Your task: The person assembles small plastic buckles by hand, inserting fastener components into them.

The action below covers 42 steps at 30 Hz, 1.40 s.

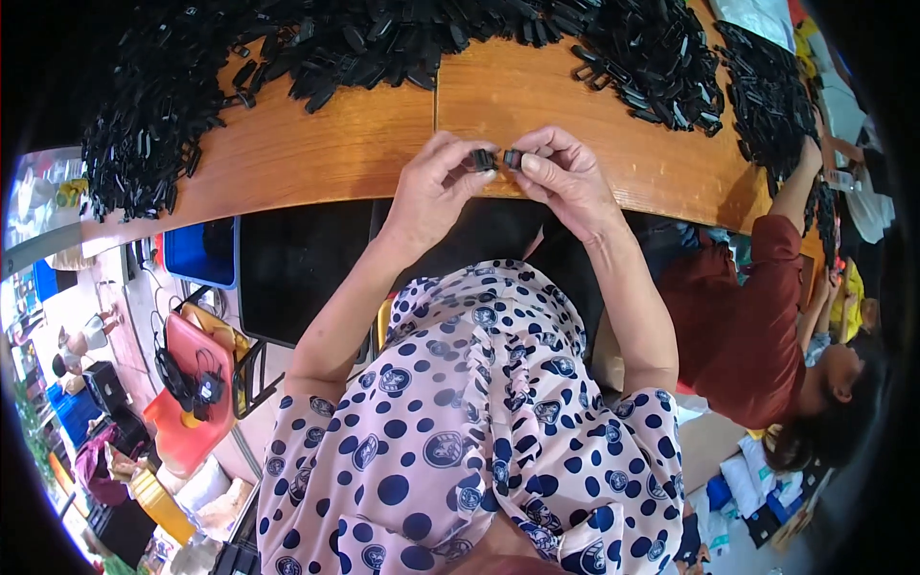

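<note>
Over the front edge of the wooden table (345,144), my two hands face each other a short way apart. My left hand (431,189) pinches a small black plastic piece (482,160) between thumb and fingers. Another small black plastic piece (514,159) sits in the pinch of my right hand (572,184). A narrow gap shows between the two pieces. Their exact kind is too small to make out. Beyond my hands lies a large heap of black plastic parts (383,43), many of them long and narrow.
More black parts form heaps at the left (144,115) and right (661,72). On my right, a person in a rust-red top (733,321) reaches toward another heap. A blue bin (199,251) and a red stool (196,431) stand below the table at left.
</note>
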Motion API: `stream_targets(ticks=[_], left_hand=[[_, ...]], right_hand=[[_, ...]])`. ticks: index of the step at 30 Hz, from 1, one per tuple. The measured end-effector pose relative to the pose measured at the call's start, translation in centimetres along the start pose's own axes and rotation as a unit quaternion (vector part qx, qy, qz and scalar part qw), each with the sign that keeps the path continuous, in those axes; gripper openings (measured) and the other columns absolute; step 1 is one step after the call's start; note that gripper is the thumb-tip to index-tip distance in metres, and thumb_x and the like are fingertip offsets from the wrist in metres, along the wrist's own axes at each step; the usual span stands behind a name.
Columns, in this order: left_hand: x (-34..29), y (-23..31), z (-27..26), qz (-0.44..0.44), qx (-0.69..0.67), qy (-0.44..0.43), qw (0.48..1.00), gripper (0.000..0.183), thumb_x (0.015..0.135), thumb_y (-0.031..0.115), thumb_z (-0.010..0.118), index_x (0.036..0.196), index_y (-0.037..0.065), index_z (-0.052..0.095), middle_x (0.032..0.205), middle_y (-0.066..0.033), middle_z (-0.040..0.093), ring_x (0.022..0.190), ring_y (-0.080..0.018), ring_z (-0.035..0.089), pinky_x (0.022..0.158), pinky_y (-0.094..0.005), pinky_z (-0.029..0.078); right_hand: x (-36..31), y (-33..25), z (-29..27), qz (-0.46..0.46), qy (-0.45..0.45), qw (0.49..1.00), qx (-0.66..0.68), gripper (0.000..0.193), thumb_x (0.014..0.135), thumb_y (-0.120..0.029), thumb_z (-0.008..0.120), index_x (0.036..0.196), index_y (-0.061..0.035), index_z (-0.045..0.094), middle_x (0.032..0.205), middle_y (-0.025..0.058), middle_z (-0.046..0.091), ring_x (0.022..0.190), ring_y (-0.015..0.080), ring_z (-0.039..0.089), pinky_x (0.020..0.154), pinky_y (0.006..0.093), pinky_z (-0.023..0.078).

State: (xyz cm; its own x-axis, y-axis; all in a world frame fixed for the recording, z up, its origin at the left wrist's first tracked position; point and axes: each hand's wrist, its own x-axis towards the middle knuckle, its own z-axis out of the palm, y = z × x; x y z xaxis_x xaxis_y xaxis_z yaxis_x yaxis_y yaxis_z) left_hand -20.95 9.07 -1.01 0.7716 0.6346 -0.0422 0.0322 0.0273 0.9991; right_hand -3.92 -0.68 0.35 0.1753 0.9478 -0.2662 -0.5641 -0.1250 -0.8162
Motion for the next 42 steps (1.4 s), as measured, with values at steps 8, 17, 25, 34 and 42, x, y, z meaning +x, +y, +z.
stream_targets(ticks=[8,17,25,34,42], left_hand=[[-0.4,0.9,0.8,0.129,0.274,-0.006,0.953,0.026,0.081,0.002,0.062,0.107,0.001,0.056,0.097,-0.0115,0.058,0.083,-0.0243,0.061,0.071,-0.031,0.049],[-1.1,1.1,0.6,0.151,0.29,-0.041,0.944,0.026,0.08,0.003,0.062,0.106,0.002,0.057,0.098,-0.0137,0.059,0.086,-0.0301,0.061,0.072,-0.0345,0.051],[-2.0,1.0,-0.1,0.203,0.383,-0.05,0.9,0.025,0.077,0.005,0.064,0.1,0.003,0.057,0.086,-0.0113,0.058,0.078,-0.0284,0.061,0.064,-0.0353,0.05],[-3.2,1.2,0.1,0.132,0.35,-0.185,0.909,0.02,0.08,0.011,0.062,0.096,0.0,0.056,0.082,-0.0139,0.056,0.073,-0.0309,0.059,0.062,-0.037,0.048],[-1.8,1.3,1.4,0.151,0.208,-0.079,0.963,0.022,0.083,0.012,0.065,0.101,0.002,0.059,0.095,-0.0094,0.06,0.084,-0.0216,0.06,0.071,-0.0304,0.048]], right_hand=[[-0.7,0.2,-0.1,0.006,-0.032,0.999,-0.026,0.014,0.084,-0.009,0.067,0.095,-0.0031,0.062,0.075,0.0004,0.058,0.062,0.0067,0.05,0.052,0.0188,0.038],[-1.0,-0.3,-1.5,0.068,-0.095,0.993,-0.034,0.013,0.084,-0.009,0.067,0.094,-0.0037,0.062,0.074,-0.0003,0.057,0.06,0.006,0.048,0.05,0.0177,0.036],[-1.7,0.1,-0.1,0.072,-0.025,0.981,-0.18,0.01,0.083,-0.012,0.068,0.088,-0.0066,0.06,0.074,-0.0019,0.056,0.06,0.005,0.047,0.049,0.0174,0.035],[-2.9,3.3,-2.3,0.315,-0.086,0.944,0.054,0.022,0.081,-0.019,0.071,0.08,-0.0062,0.053,0.074,0.0058,0.06,0.061,0.0108,0.057,0.043,0.0175,0.034],[-3.8,2.6,-0.8,0.199,-0.157,0.96,0.118,0.055,0.087,-0.043,0.057,0.124,-0.0048,0.042,0.104,0.0122,0.057,0.091,0.0247,0.062,0.053,0.0229,0.051]])
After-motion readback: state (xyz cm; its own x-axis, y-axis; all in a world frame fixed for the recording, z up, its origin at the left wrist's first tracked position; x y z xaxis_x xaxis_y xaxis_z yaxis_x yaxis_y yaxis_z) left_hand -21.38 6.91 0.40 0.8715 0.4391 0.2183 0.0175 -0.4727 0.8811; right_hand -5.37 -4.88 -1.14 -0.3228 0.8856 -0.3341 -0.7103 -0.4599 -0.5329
